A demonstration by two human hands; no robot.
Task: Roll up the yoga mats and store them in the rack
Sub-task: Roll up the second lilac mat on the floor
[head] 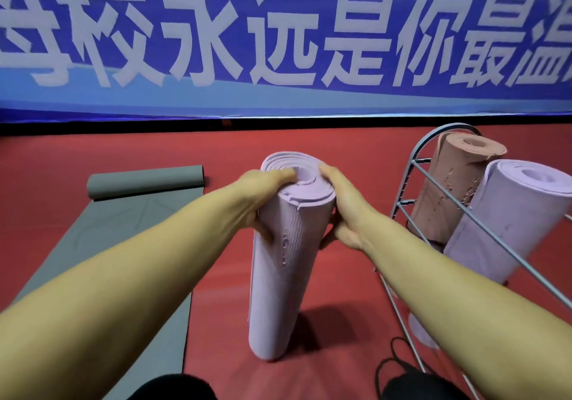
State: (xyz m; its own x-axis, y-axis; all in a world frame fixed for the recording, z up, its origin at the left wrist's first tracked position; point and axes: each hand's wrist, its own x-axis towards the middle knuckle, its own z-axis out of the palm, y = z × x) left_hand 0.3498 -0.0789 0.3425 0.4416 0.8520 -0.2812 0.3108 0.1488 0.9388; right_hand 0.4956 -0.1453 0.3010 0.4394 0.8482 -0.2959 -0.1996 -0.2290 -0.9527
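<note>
1. The left hand (263, 197), at the centre of the frame, grips the top of the rolled lilac mat (284, 263): its fingers hook over the upper end into the spiral, and the thumb presses the outer wall lower down.
2. The right hand (340, 211) clasps the same top end from the other side, fingers curled over the rim and palm against the wall.
3. The lilac mat stands on end on the red floor (235, 276), centre frame, leaning slightly toward the top. Its layers are uneven at the upper end, with some edges sticking up above others, so the roll looks loose and not flush. The outer face has a fine wavy texture with a few scuffed marks.
4. The step in hand seems to be tidying the roll, tamping or twisting the end to tighten it before storage.
5. Next, I judge, it must be lifted and carried right to the wire rack (411, 183), kept clamped so it does not unwind, then slid in beside the stored mats.
6. The rack, at right of frame, already holds a pink mat (445, 189) and a second lilac roll (501, 214), both leaning.
7. At left, a grey mat (123, 232) lies mostly flat, only its far end rolled, so it remains to be done.
</note>
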